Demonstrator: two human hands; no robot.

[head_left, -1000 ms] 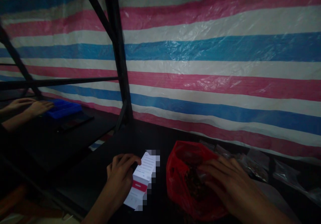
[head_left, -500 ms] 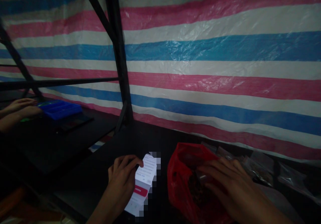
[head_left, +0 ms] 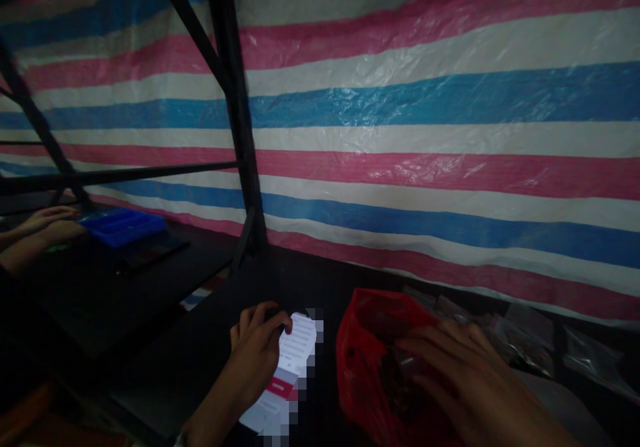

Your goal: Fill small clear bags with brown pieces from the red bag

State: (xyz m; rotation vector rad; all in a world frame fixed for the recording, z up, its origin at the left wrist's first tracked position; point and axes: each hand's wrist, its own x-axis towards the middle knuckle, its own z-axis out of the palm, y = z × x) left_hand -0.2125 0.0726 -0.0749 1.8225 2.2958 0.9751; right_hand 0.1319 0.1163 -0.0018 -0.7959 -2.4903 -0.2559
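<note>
A phone [head_left: 299, 343] with a lit white screen and a red band lies on the black table, its right side pixelated. My left hand [head_left: 257, 357] is over its left side, fingers bent and apart, one fingertip at the upper screen. It does not grip the phone. To the right stands an open red plastic bag [head_left: 353, 367] with dark, small contents that I cannot make out. My right hand [head_left: 463, 373] reaches over its opening, fingers curled around a small clear, shiny thing [head_left: 409, 365]. The right fingertips are partly in shadow.
Several clear plastic bags [head_left: 530, 330] lie behind and right of my right hand. A black metal post [head_left: 240, 133] rises before a striped sheet [head_left: 425, 100]. At the left, another person's hands [head_left: 47, 227] are beside a blue tray [head_left: 123, 225] on another black table [head_left: 150, 283].
My left hand has shifted slightly right over the phone's screen. My right hand stays at the red bag's opening, and the whole view has moved a little.
</note>
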